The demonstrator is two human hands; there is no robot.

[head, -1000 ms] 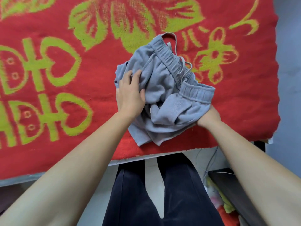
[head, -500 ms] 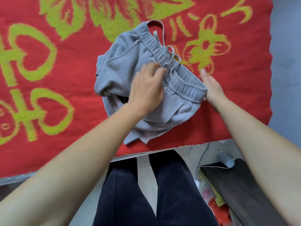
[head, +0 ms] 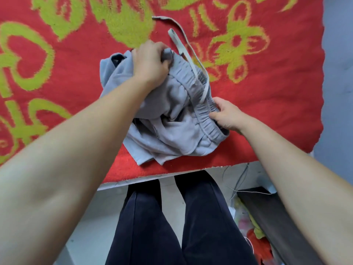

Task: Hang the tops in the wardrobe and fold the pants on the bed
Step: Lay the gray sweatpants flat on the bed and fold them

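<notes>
Grey sweatpants (head: 172, 134) lie bunched near the front edge of the bed, on a red blanket (head: 76, 77) with green patterns. My left hand (head: 150, 62) grips the far end of the elastic waistband, fingers curled into the cloth. My right hand (head: 227, 115) pinches the near end of the same waistband. The pale drawstring (head: 183, 44) trails loose across the blanket beyond the pants. The legs of the pants are crumpled underneath and mostly hidden.
The bed's front edge (head: 162, 177) runs just in front of my dark trousers (head: 172, 226). A dark board (head: 277, 217), thin cables and coloured clutter (head: 256, 232) sit on the floor at lower right. A grey-blue wall (head: 338, 73) borders the bed's right side.
My left hand moved from the middle of the pants up to the far waistband end and closed on it. My right hand took hold of the near waistband end. The drawstring has fallen outward.
</notes>
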